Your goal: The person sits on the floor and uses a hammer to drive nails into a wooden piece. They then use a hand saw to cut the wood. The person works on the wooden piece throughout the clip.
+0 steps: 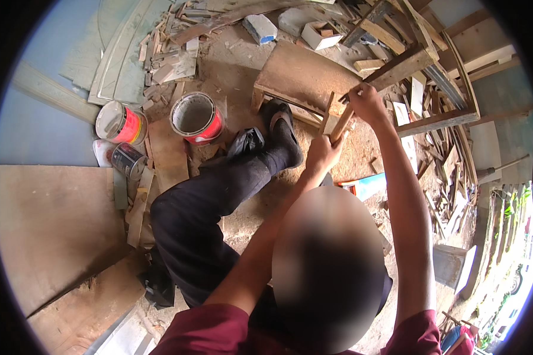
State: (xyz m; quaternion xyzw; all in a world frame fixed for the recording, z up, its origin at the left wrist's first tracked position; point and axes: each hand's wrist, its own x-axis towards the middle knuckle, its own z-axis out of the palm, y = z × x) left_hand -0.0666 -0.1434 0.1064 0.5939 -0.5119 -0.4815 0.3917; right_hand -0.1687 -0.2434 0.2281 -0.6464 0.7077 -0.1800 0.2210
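My left hand (323,155) is closed around the near end of a wooden strip (341,123), above a low wooden bench (302,68). Farther up and to the right, my right hand (367,104) is closed at the strip's far end. A small dark piece shows by its fingers, too small to name. Beside the strip a second thin slat (327,113) slants upward; whether it is joined to the first I cannot tell. My foot (283,133) rests against the bench's near edge.
Two red paint buckets (198,118) and a dark can (128,161) stand at the left. A wooden frame (438,74) rises at the far right over scrap wood. More offcuts (172,65) lie at the far left. A plywood sheet (59,219) lies at the left.
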